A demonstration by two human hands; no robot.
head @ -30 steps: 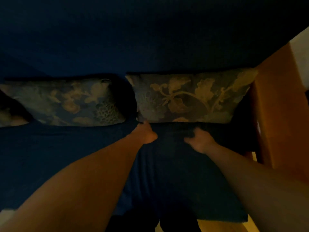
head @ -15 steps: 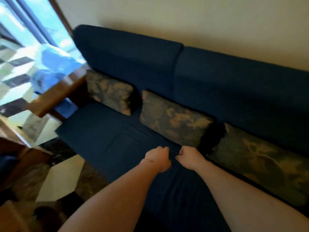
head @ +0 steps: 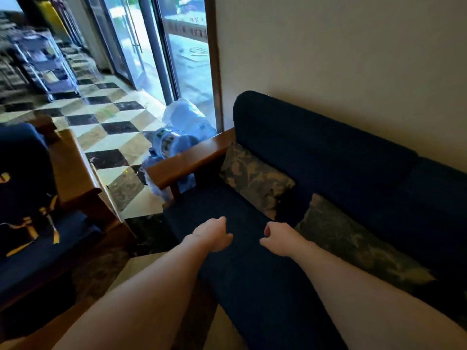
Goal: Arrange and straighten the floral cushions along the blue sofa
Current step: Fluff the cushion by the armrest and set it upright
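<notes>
Head view: two bare forearms reach in from the bottom edge toward the centre of the frame. The left hand and the right hand hang over the seat of the blue sofa, near each other but apart; both have the fingers curled in loosely and hold nothing. Two floral cushions show. The far cushion, centre-right in the frame, leans against the sofa back just beside the wooden armrest. The near cushion, lower right, also leans on the sofa back, partly hidden by the right forearm; a dark gap separates the two. Neither hand touches a cushion. At mid-left stands one dark armchair with a wooden frame. The checkered floor fills the upper left, with glass doors at the top. One pale plastic bag lies on the floor behind the armrest.
</notes>
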